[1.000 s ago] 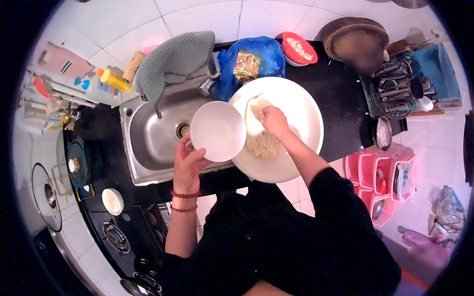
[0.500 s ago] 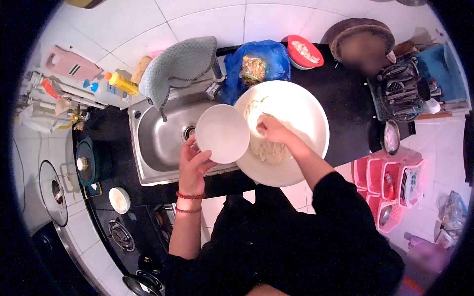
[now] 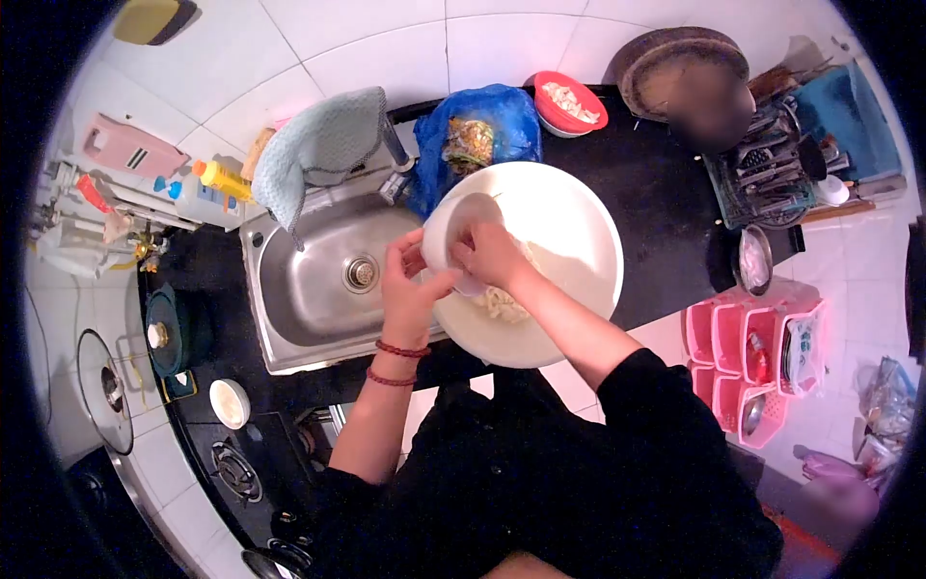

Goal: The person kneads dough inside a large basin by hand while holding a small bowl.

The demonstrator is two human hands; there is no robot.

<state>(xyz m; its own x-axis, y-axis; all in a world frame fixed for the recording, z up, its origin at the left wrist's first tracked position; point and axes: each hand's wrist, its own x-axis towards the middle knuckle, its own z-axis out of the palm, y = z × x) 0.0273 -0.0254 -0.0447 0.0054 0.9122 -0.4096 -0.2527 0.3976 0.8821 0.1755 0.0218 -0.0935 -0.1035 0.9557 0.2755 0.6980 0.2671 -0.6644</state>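
A white bowl [image 3: 444,228] is tipped on its side over the left part of a large white basin [image 3: 596,241]. My left hand [image 3: 409,280] grips it by its underside and rim, fingers behind and thumb in front. At the bowl's mouth is my right hand [image 3: 490,253], its fingers curled and partly inside; whatever they hold is hidden. Pale, wet-looking strips or lumps [image 3: 502,305] lie in the basin below both hands. Bright light washes out part of the basin's inside.
A steel sink [image 3: 309,280] adjoins the basin's left side. Behind stand a blue plastic bag [image 3: 521,125] with scraps and a red bowl [image 3: 545,82] of pale pieces. A utensil rack [image 3: 772,183] is at right; a small white bowl [image 3: 230,403] sits near the stove [image 3: 236,473].
My left hand has tilted the bowl so its mouth turns toward my right hand. My right hand has risen from the basin's contents to the bowl's mouth. The camera view has shifted slightly.
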